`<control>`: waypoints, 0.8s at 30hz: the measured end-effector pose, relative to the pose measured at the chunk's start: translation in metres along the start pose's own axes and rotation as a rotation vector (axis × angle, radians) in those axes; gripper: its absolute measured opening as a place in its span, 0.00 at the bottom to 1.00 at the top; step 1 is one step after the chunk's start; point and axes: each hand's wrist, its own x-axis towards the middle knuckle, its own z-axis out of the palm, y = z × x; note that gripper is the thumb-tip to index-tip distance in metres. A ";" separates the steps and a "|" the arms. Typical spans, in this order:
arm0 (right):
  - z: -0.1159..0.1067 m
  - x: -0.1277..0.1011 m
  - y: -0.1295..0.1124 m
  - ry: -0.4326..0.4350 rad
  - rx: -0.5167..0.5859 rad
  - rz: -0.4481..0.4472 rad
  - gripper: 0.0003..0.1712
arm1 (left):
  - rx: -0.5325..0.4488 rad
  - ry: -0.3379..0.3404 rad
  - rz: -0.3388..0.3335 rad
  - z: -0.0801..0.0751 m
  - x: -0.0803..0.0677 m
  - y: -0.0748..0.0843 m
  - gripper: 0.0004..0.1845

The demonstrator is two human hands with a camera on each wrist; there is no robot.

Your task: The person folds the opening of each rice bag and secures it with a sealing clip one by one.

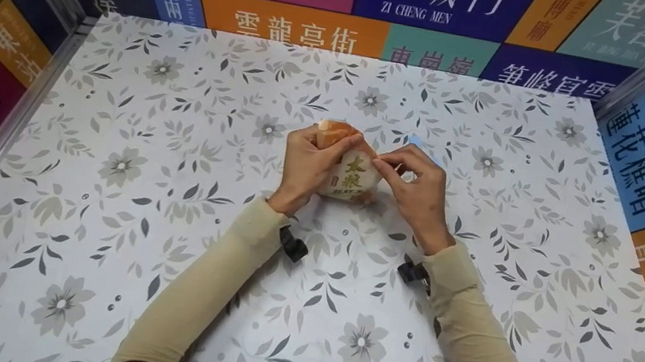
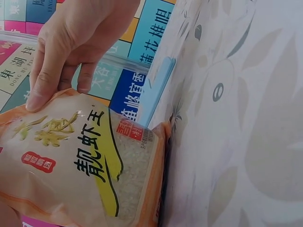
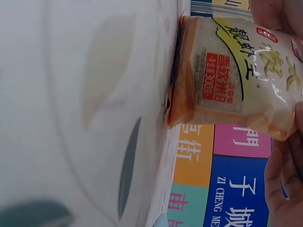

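A small clear-and-orange packet of rice (image 1: 353, 176) with Chinese lettering stands upright on the floral tabletop (image 1: 156, 195), near its middle. My left hand (image 1: 307, 166) grips its left side, fingers curled over the top edge. My right hand (image 1: 416, 188) pinches the packet's upper right corner between thumb and fingers. In the left wrist view the packet (image 2: 85, 161) fills the lower left, its base against the table, and fingertips (image 2: 38, 97) press on its top edge. The right wrist view shows the packet (image 3: 232, 71) with its base on the table.
Colourful wall panels (image 1: 294, 22) with Chinese characters close in the table at the back and both sides. A light-blue strip (image 1: 422, 143) lies on the table just behind my right hand. Black camera mounts (image 1: 292, 246) sit on both wrists.
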 end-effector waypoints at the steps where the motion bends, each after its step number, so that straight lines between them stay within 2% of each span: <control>1: -0.001 0.000 0.001 -0.006 -0.007 -0.011 0.06 | 0.001 0.002 0.004 0.000 0.000 0.000 0.10; 10: -0.011 -0.003 0.003 -0.074 -0.100 -0.063 0.08 | 0.012 0.015 -0.007 0.001 -0.001 0.000 0.09; 19: -0.015 -0.004 -0.001 -0.120 -0.245 -0.132 0.05 | 0.011 0.022 -0.031 -0.001 0.000 0.002 0.09; 24: -0.019 -0.005 -0.003 -0.158 -0.275 -0.148 0.05 | 0.003 0.016 -0.026 -0.001 0.001 0.003 0.09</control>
